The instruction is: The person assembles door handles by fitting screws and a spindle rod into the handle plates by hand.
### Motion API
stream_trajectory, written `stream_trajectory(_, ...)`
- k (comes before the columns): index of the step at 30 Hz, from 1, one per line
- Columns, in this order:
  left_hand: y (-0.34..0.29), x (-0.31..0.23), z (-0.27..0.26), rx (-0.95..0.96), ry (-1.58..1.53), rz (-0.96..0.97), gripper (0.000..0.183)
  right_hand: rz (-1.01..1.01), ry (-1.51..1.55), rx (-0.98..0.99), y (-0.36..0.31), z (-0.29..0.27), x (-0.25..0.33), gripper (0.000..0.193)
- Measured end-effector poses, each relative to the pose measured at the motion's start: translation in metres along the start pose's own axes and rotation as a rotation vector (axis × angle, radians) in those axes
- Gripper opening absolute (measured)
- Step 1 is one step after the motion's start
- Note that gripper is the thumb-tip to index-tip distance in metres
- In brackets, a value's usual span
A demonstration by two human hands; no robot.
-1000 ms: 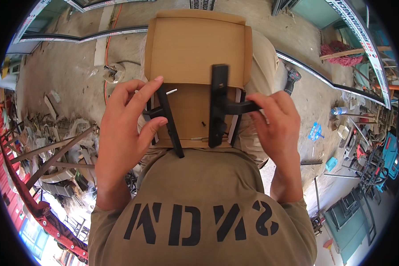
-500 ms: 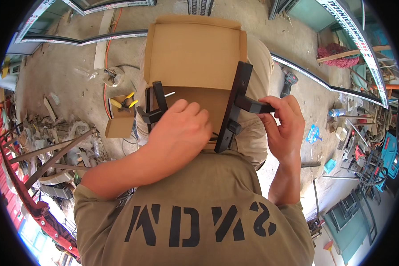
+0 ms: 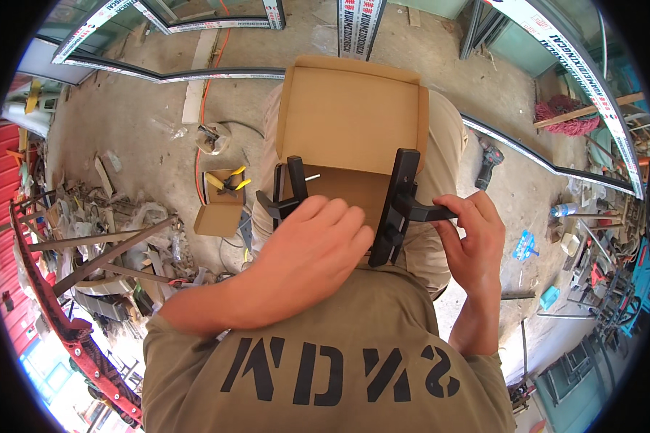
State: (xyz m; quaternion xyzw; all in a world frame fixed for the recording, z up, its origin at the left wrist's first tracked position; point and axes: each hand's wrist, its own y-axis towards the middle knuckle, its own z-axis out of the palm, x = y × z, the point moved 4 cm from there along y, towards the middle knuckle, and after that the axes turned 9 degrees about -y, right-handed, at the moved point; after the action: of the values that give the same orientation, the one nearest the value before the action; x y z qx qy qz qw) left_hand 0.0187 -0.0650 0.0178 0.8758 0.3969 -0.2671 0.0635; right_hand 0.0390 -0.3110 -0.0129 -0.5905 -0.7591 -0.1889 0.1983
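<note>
Head-worn left fisheye | faces down | close above shirt (image 3: 339, 310) (straight edges bowed)

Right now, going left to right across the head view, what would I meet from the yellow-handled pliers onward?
Yellow-handled pliers, left hand, black door handle, right hand gripping it, flat blue object, blue can.

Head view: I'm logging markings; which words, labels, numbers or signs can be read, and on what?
Brown shirt: large black lettering, wording withheld.
White frame tape: black and red print, wording withheld.
Blue can: any print too small to read.
Right black handle: none visible.
</note>
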Motion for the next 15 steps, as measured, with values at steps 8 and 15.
stream_trajectory(8,-0.052,0.035,-0.036,-0.298,-0.568,-0.326,0.018,-0.116,-0.131,0.082,0.01,0.014,0.023,0.032)
stream_trajectory(15,-0.061,0.051,-0.009,-0.485,-0.813,-0.403,0.013,-0.109,0.005,0.165,0.012,0.008,0.034,0.038)
